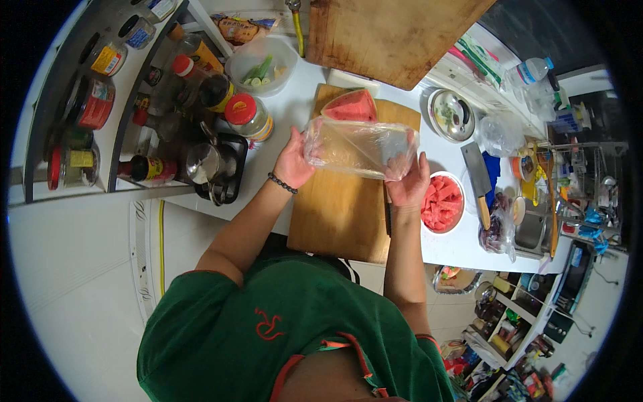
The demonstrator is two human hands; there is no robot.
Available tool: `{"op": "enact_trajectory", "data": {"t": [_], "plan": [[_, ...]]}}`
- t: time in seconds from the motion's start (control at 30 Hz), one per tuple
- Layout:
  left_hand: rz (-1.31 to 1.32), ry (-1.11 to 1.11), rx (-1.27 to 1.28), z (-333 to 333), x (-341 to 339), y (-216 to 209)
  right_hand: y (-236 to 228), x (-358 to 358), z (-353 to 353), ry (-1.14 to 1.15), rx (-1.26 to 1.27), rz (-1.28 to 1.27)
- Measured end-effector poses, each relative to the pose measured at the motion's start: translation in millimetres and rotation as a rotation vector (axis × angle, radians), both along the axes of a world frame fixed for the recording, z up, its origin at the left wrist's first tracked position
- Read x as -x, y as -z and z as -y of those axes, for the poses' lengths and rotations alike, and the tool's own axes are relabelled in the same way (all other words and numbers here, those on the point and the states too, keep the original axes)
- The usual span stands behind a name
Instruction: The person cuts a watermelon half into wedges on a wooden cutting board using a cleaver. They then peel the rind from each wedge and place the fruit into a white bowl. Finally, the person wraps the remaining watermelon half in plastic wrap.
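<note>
A sheet of clear plastic film (pixel 351 149) is stretched between my two hands above the wooden cutting board (pixel 328 214). My left hand (pixel 295 161) is closed on its left end, with some of the fingers behind the plastic. At the other end my right hand (pixel 410 189) grips it, fingers showing through the film. Just beyond the film, a cut piece of watermelon (pixel 351 104) lies on the board's far part. A white bowl (pixel 462 218) filled with red watermelon chunks (pixel 441 201) stands to the right of my right hand.
A cleaver (pixel 477 177) lies right of the bowl, below a round metal lid (pixel 451 115). Another cutting board (pixel 395 40) leans at the back. At left are a plastic bowl (pixel 244 63) with green vegetable pieces, a red-lidded jar (pixel 242 110) and bottle-filled shelves (pixel 127 87).
</note>
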State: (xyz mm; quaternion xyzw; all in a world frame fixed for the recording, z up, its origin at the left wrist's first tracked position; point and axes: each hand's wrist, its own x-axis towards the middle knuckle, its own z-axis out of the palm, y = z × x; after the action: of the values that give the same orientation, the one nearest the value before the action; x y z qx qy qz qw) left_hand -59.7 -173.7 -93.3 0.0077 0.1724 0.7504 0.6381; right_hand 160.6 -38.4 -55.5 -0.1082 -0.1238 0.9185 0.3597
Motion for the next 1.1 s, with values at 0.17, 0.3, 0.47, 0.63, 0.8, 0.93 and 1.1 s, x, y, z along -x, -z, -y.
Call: {"op": "enact_trajectory", "data": {"t": [0.17, 0.3, 0.47, 0.63, 0.8, 0.93, 1.1], "plan": [[-0.121, -0.118, 0.205, -19, 16, -20, -8, 40, -49, -0.172, -0.110, 0.228], [0.000, -0.210, 0.133, -40, 42, 15, -14, 82, -89, -0.321, -0.151, 0.354], [0.132, -0.127, -0.050, -64, 50, 43, 33, 93, -144, -0.419, -0.041, 0.343], [0.165, -0.054, -0.057, -60, 54, 64, 45, 90, -139, -0.328, 0.032, 0.258], [0.046, -0.064, 0.225, -64, 32, 45, 51, 82, -103, -0.051, 0.161, 0.446], [-0.003, 0.022, 0.206, -66, 39, 69, 91, 61, -110, -0.240, 0.122, 0.129], [-0.213, -0.004, 0.503, -73, 41, 40, 49, 71, -87, -0.044, 0.105, 0.449]]}}
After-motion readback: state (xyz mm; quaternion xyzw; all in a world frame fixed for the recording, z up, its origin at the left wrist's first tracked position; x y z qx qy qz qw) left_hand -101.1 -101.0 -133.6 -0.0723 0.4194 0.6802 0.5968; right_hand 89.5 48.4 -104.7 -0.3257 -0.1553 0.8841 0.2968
